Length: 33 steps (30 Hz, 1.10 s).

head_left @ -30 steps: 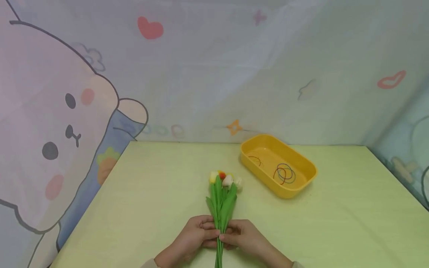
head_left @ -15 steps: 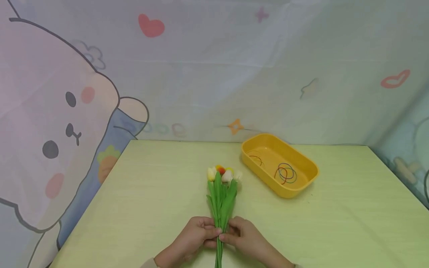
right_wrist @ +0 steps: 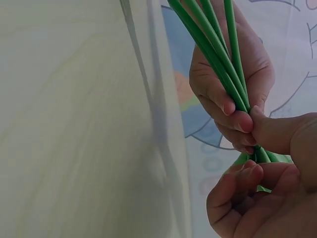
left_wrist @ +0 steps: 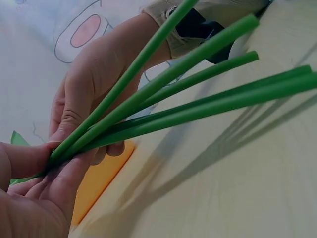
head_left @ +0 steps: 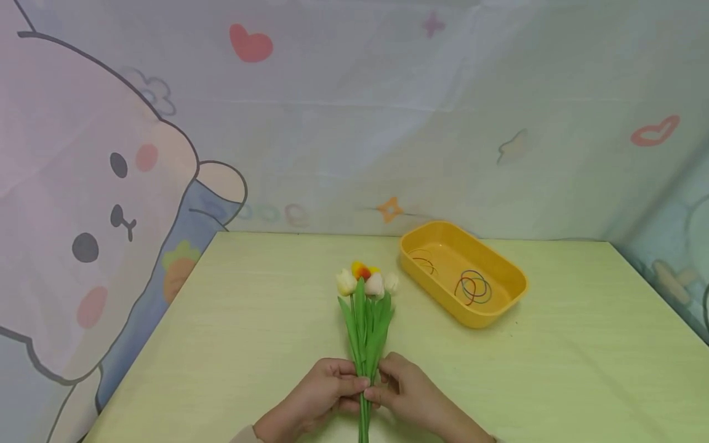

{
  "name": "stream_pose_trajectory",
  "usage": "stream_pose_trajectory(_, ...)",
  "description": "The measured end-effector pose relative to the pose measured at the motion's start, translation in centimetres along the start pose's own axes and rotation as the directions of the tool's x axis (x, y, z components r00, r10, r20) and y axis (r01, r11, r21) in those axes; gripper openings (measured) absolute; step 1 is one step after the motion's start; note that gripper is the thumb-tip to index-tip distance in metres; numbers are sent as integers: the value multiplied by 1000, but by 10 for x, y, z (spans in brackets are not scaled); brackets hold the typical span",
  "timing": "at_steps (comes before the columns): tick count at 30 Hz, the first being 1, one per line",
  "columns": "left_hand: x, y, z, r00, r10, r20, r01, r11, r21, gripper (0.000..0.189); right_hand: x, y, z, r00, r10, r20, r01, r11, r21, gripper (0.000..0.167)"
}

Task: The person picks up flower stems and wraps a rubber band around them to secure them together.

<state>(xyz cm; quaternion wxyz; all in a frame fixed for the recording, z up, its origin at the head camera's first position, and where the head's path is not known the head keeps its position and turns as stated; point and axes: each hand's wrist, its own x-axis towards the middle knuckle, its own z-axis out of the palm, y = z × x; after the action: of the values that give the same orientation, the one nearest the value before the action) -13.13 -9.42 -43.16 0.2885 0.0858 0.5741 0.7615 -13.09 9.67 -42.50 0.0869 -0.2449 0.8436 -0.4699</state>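
Observation:
A bunch of tulips (head_left: 365, 332), with cream, white and red-yellow heads and long green leaves, stands out in front of me in the head view. My left hand (head_left: 331, 389) pinches the stems from the left, thumb on the near side. From the right, my right hand (head_left: 408, 387) grips the same stems, its thumb tip touching the left thumb's. Green stem ends (left_wrist: 198, 87) fan out below the hands in the left wrist view. In the right wrist view, the stems (right_wrist: 220, 54) pass between the fingers of both hands.
Beyond the tulips to the right, a yellow tray (head_left: 410, 266) lies on the pale green table (head_left: 232, 320). Several coloured rubber bands (head_left: 475, 287) are inside it. A printed cloth backdrop (head_left: 343, 123) hangs behind the table's far edge.
The tulip heads have risen in the head view and spread slightly, showing more of the red-yellow bloom. Both hands keep their hold in nearly the same place.

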Motion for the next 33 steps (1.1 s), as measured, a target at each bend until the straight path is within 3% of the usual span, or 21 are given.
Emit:
stream_pose_trajectory(7, 1, -1, 2, 999, 49, -21, -49, 998, -26, 32, -2, -5, -5, 998, -60, 3, 60, 998, -19, 20)
stream_pose_trajectory(13, 0, 5, 4, 995, 101, -15, -101, 995, -27, 33, -4, -13, -8, 998, -60, 6, 60, 998, -16, 20)
stream_pose_trajectory(16, -2, 11, 5, 988, 155, -13, -155, 988, -23, 36, -4, -15, -11, 999, -35, 25, 35, 999, 31, 38)
stream_pose_trajectory(19, -5, 17, 4, 974, 224, -32, -225, 974, -32, 26, -5, -17, -13, 999, -2, 41, -2, 995, 95, 56)
stream_pose_trajectory(22, -6, 22, 3, 956, 285, -71, -289, 956, -55, 11, -5, -19, -13, 997, 23, 68, -36, 979, 199, 59)
stream_pose_trajectory(27, -8, 27, 2, 923, 346, -170, -361, 930, -66, 14, -5, -22, -7, 990, 46, 136, -97, 914, 393, 53)
stream_pose_trajectory(33, -9, 29, 6, 867, 353, -352, -401, 913, -73, 11, -5, -22, 4, 973, 98, 210, -194, 841, 505, 48)
